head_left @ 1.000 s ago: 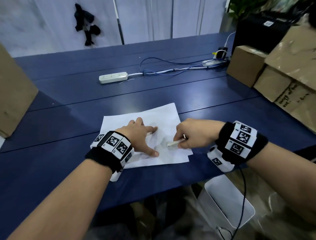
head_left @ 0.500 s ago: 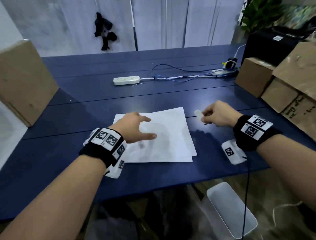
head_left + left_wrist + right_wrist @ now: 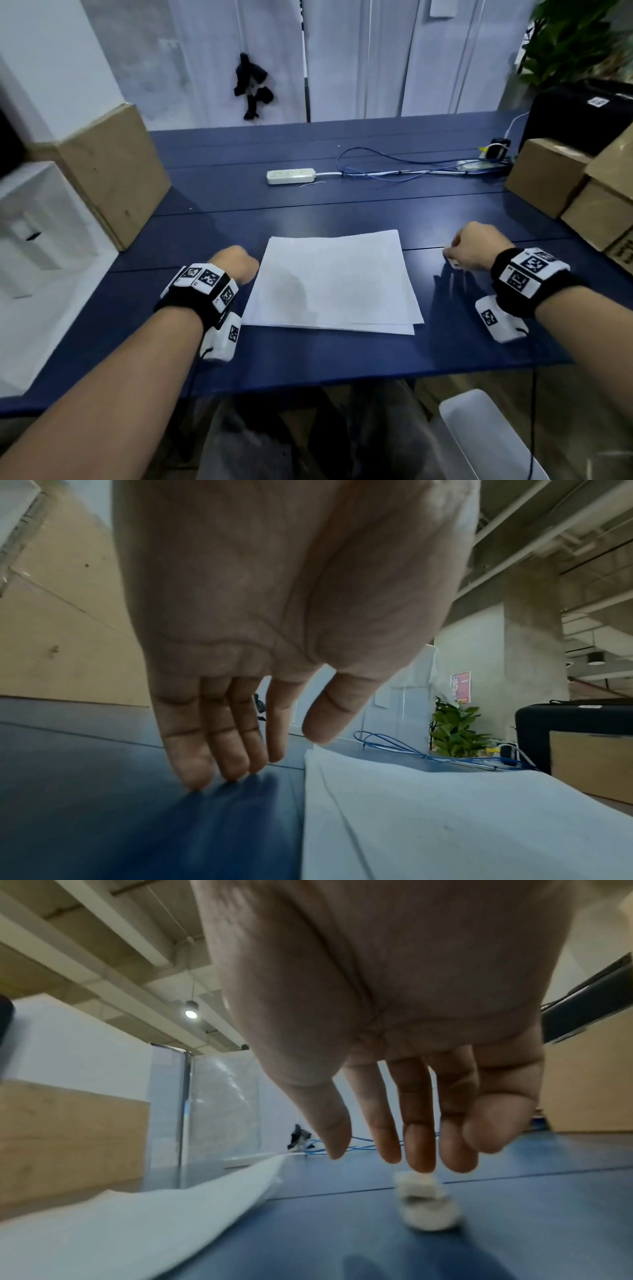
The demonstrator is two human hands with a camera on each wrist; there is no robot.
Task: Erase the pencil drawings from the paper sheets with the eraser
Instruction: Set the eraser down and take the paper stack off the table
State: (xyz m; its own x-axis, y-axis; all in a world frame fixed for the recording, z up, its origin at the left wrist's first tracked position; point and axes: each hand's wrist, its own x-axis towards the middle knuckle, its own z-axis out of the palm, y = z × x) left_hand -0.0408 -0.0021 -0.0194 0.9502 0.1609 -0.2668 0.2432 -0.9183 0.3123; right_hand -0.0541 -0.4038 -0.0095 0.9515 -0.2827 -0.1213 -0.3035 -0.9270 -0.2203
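Writing is scarce here: dark lettering on the side of a cardboard box [image 3: 616, 240] at the right edge is too blurred to read, and the square coded markers on both wristbands carry patterns, not words. A small label sits on the black case [image 3: 582, 109] behind the boxes, also unreadable.

The blue table [image 3: 342, 205] is built of long planks running left to right. A white power strip [image 3: 291, 176] and blue cable [image 3: 394, 171] lie near its far side, and a tall cardboard box [image 3: 116, 171] stands at the left.

The paper sheets [image 3: 335, 284] lie in a loose stack at the middle, long edges running left to right (lower sheets peek out at the near right corner). Only a faint grey smudge shows on top.

The left hand [image 3: 274, 601] rests just left of the stack, fingers straight and close together, tips touching the table. The right hand [image 3: 394, 1015] hangs with relaxed, slightly parted fingers over the eraser [image 3: 424, 1207], a small white lump lying on the table right of the sheets; its long axis cannot be told.
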